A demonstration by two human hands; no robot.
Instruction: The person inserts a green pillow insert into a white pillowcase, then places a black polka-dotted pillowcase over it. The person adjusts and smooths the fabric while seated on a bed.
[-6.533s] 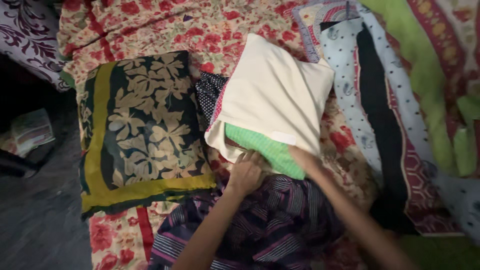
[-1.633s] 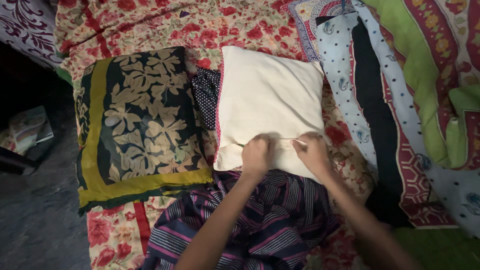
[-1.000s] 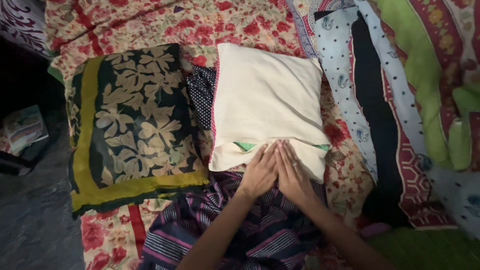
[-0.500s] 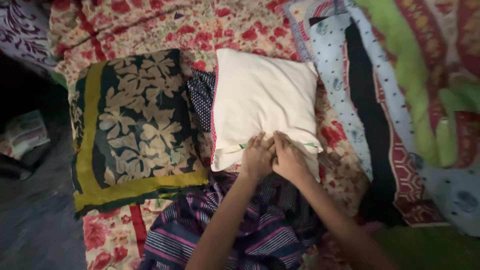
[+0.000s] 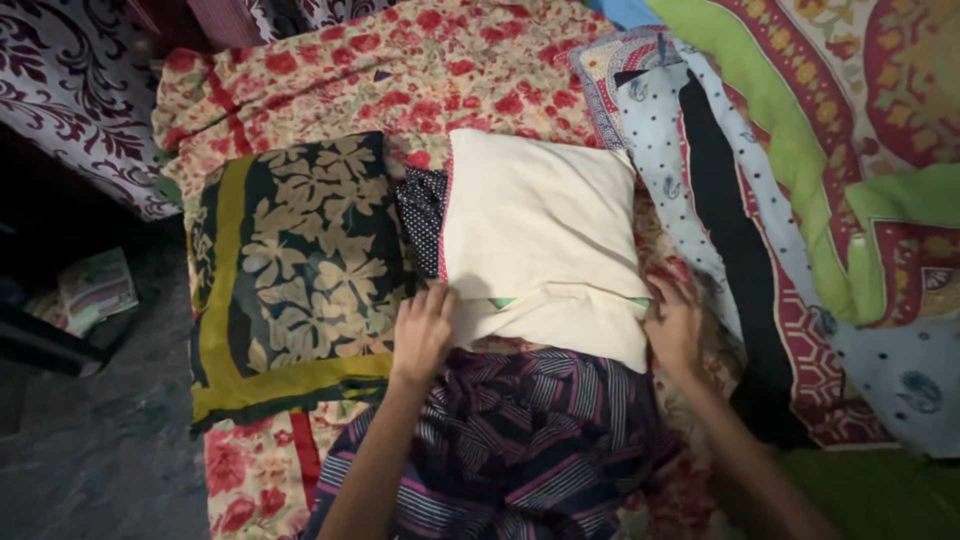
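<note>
Tucking looks nearly finished: cream pillow cover [image 5: 540, 225] is on the pillow, near flap folded over the opening, only thin slivers of green inner pillow [image 5: 500, 302] peeking at the flap seam. Judging from that, insertion is done; what's left seems to be closing or smoothing the flap and squaring the corners.

Left hand [image 5: 423, 333] sits at the near-left corner of the cover, fingers [image 5: 432, 300] slightly spread and laid flat against the cover's edge, pressing rather than pinching as far as I can see. Right hand [image 5: 675, 325] is at the near-right corner, fingers curled toward the cover's side edge; that hand is blurred, so whether it grips fabric or just touches it I cannot tell.

Cover lies between the two hands and stretches away beyond the fingertips; the flap runs straight from one hand to the other. Dark leaf-print cushion [image 5: 295, 270] lies just outside the left fingers, polka-dot cloth [image 5: 420, 205] wedged between it and the cover. Striped dark fabric [image 5: 520, 430] sits below both wrists. Floral bedsheet [image 5: 400, 70] underneath everything.
</note>
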